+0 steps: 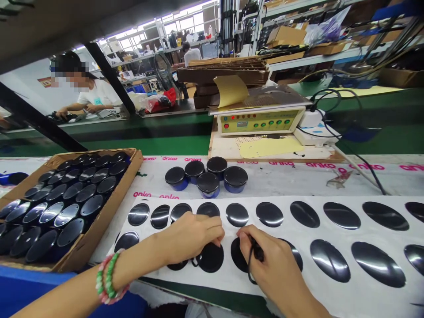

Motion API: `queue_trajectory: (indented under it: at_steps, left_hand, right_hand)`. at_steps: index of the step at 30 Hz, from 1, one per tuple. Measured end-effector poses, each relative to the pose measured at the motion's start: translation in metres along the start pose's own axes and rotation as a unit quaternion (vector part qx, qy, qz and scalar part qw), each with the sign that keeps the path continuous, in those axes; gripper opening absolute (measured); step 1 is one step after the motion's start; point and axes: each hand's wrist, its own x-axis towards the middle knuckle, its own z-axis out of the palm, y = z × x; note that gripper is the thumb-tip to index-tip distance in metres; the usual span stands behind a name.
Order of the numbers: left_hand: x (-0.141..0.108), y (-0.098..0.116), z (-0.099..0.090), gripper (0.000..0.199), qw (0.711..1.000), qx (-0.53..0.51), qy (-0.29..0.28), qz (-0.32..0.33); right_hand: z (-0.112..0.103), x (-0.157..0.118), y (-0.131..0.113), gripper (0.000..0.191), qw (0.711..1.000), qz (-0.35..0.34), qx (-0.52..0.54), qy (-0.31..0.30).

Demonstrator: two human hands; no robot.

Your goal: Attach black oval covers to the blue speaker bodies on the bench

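My left hand point(195, 234) reaches in over a white sheet point(268, 240) that carries rows of glossy black discs. Its thumb and fingers are drawn together at the upper edge of one black disc point(211, 258); whatever lies between the fingertips is hidden. My right hand point(273, 260) is closed around a small black object point(257, 251) with a thin black loop hanging from it, its kind unclear. The right fingertips press down beside another black disc point(237, 255), which the hand partly covers. Several round blue containers with black tops point(208, 183) stand just behind the sheet.
At left, a cardboard tray point(99, 227) holds rows of black-topped round containers. A machine with a yellow button panel point(261, 121) sits at the back on a board, its cables point(361, 159) running down to the right. Across the bench a person point(99, 92) works.
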Motion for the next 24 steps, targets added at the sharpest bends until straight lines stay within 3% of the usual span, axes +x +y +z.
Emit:
queue_trajectory:
  at_steps: [6, 11, 15, 18, 20, 24]
  left_hand:
    - [-0.014, 0.001, 0.003, 0.018, 0.995, 0.029, 0.023, 0.090]
    - [-0.013, -0.001, 0.002, 0.019, 0.997, -0.036, 0.031, 0.060]
    - [-0.024, -0.004, -0.025, 0.011, 0.988, -0.150, -0.023, 0.027]
    - [-0.040, -0.011, -0.048, 0.010, 0.946, -0.316, -0.053, -0.055]
    - [-0.054, -0.018, -0.057, 0.017, 0.910, -0.402, -0.043, -0.096]
    - [-0.084, -0.036, -0.059, 0.042, 0.860, -0.469, 0.073, -0.187]
  right_hand:
    - [0.002, 0.000, 0.000, 0.021, 1.000, -0.003, -0.005, 0.009]
    - [0.001, 0.003, 0.002, 0.020, 1.000, -0.014, -0.013, 0.010]
    - [-0.002, 0.004, 0.001, 0.019, 1.000, -0.007, -0.004, 0.004]
    - [-0.002, 0.003, -0.001, 0.019, 1.000, -0.004, -0.003, 0.007]
    - [-0.001, 0.003, -0.002, 0.020, 1.000, -0.004, -0.004, 0.012]
    - [0.000, 0.004, -0.002, 0.020, 0.999, -0.010, -0.025, 0.030]
